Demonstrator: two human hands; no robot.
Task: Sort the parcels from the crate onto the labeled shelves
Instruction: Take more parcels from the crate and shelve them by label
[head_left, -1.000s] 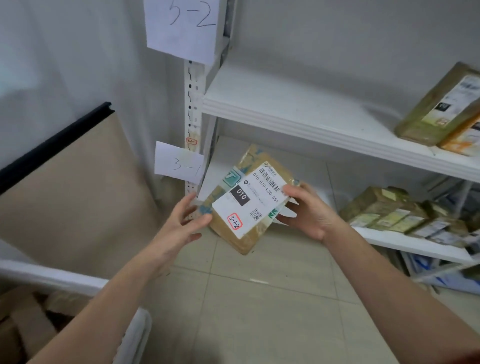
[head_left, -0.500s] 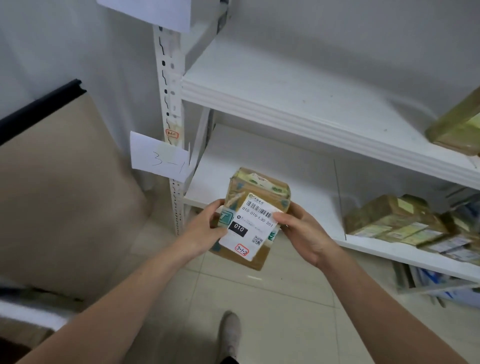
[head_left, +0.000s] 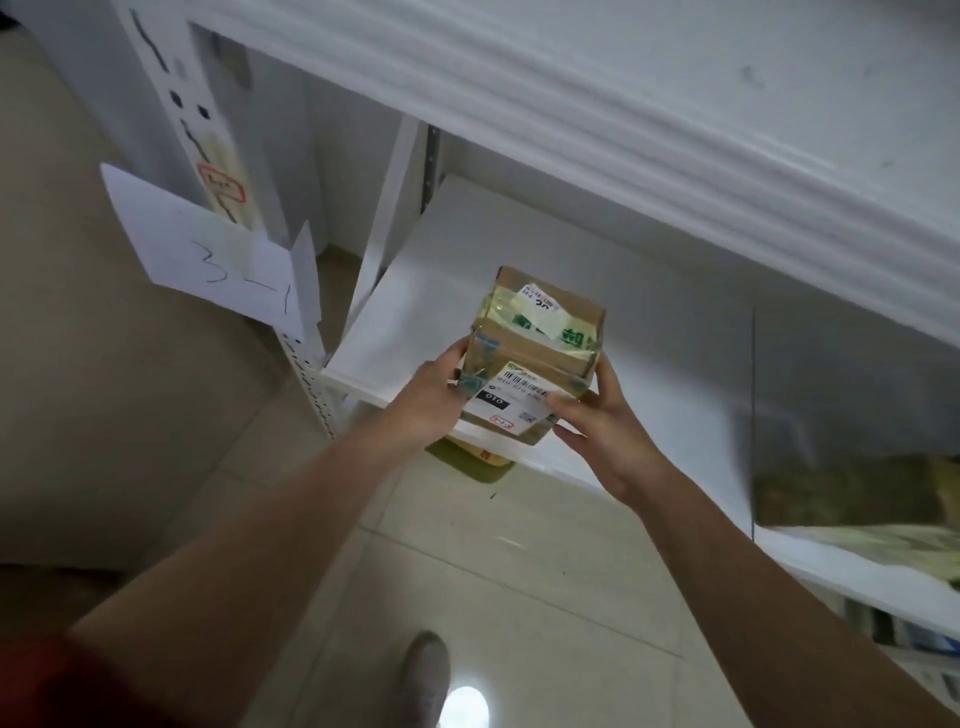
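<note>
Left hand (head_left: 436, 400) and right hand (head_left: 597, 431) clamp the parcel (head_left: 530, 358) from its two sides, fingers curled round the edges, right thumb on the labelled face. Parcel's far end is over the lower shelf (head_left: 415, 291), near end overhangs the front lip. Can't tell if it bears on the board yet.

Risks, from the grip outward:
- Release here and the overhang likely tips it off the lip; another parcel (head_left: 475, 460) lies just below the grip, under the shelf.
- Wrap looks like glossy tape, and the hold is a side squeeze only. It could slip if one hand eases early.
- Red sticker (head_left: 501, 422) on the face is too small to read. Paper tag 3-1 (head_left: 223, 254) hangs up-left of the grip. A mismatch would mean the wrong bay.
- Tag is loose paper, so a left arm swing could knock it.
- Upper shelf (head_left: 623, 135) overhangs above and beyond the grip. Lifting while pushing in could clip it.
- Blurred parcels (head_left: 852, 488) sit far right of the grip, well apart. No clash expected.
</note>
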